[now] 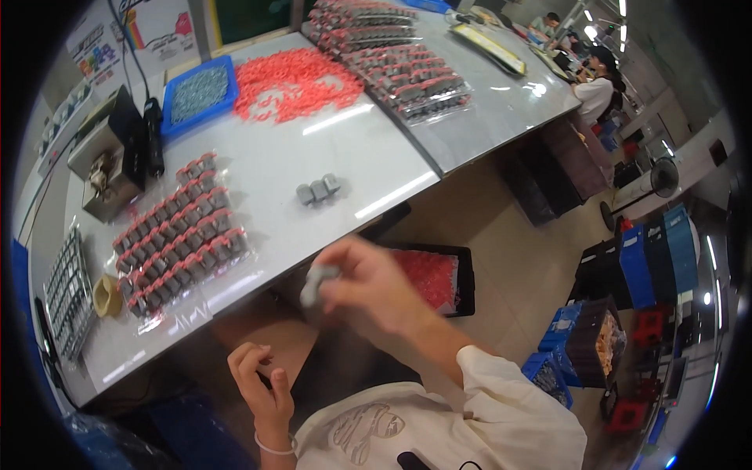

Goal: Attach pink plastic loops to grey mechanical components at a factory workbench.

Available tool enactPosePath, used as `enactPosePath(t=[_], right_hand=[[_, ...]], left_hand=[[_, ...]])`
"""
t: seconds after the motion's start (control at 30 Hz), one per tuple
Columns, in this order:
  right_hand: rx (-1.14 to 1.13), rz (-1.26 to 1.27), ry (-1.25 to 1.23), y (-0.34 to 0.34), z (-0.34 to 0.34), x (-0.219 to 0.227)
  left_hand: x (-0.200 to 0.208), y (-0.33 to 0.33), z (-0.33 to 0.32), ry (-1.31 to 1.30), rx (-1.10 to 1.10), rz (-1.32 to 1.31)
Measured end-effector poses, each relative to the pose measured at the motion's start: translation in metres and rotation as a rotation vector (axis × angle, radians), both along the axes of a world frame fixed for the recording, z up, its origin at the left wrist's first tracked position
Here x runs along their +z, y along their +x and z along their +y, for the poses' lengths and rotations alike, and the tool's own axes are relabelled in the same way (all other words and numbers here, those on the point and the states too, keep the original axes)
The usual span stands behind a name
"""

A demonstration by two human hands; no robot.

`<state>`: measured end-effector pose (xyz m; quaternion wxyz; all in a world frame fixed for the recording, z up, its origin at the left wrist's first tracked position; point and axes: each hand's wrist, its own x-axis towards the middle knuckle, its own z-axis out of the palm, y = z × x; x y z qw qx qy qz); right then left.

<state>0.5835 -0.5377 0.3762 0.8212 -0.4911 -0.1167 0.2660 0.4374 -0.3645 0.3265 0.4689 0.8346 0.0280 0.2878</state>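
My right hand (372, 286) is closed on a small grey plastic part (316, 285), held between thumb and fingers just off the table's front edge. Below and to the left, my left hand (262, 384) has loosely bent fingers, held apart, and nothing shows in it. Three similar grey parts (317, 189) stand in a short row on the white table (305, 149). Left of them lies a clear plastic tray (180, 235) filled with rows of grey parts bearing red pieces.
Loose red pieces (298, 82) lie beside a blue tray (232, 78) of small metallic-looking bits. A black power screwdriver (154, 137), a tape roll (106, 296) and stacked filled trays (407, 74) are on the table. A black bin (466, 282) of red parts is below. People work far right.
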Motion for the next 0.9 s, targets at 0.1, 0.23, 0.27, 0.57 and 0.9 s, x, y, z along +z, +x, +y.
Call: enactPosePath(t=[0.1,0.23,0.27,0.57,0.9], right_hand=[[-0.233,-0.261,-0.274,0.047,-0.020,0.007],[-0.463,-0.478,-0.633,0.103,-0.041,0.006],[-0.497,-0.464,-0.649,0.112,-0.038,-0.001],[-0.482,-0.870,-1.039,0.124,-0.031,-0.017],[-0.189,-1.125,-0.885,0.127,-0.031,-0.008]], left_hand=[[-0.018,-0.019,0.008,0.076,0.016,-0.013],[-0.023,-0.025,0.009,0.069,-0.019,0.035],[-0.023,-0.028,0.008,0.045,-0.006,0.034],[-0.027,-0.038,0.016,0.046,0.027,0.042],[-0.026,-0.038,0.017,0.020,0.072,0.073]])
